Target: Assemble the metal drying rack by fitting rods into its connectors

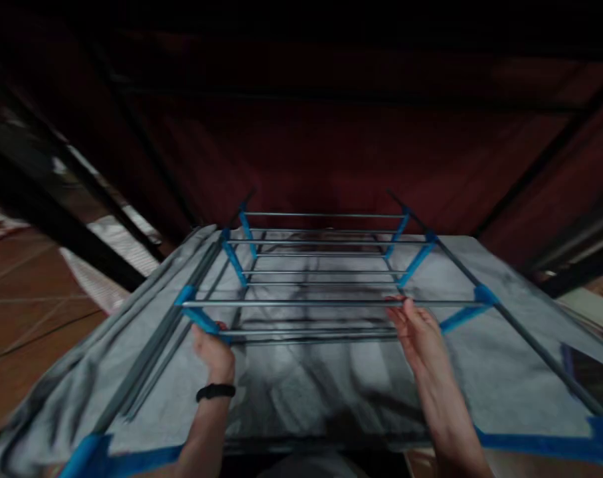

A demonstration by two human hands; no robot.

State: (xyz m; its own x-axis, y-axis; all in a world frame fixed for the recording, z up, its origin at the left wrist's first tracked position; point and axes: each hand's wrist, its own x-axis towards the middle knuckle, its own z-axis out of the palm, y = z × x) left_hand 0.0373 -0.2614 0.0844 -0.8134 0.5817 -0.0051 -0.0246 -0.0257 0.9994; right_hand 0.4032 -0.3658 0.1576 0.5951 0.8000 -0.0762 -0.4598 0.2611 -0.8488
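A rack frame of thin grey metal tubes and blue plastic connectors lies on a grey cloth, stretching away from me. My left hand (214, 352), with a black band on its wrist, is closed around the lower end of a blue connector (202, 318) on the left side. Its fingertips are partly hidden behind that piece. On the right, my right hand (421, 332) has its thumb and fingers closed at the near upper crosswise tube (301, 303), just inside the right-hand blue connector (465, 316). More crosswise tubes (326, 242) span the frame farther back.
Loose grey tubes (157, 358) lie along the left side of the frame. The grey cloth (520, 345) spreads beneath everything. Dark red fabric (321, 153) with black bars stands behind. Tiled floor (32, 299) shows at left, and a dark flat object (588, 378) sits at right.
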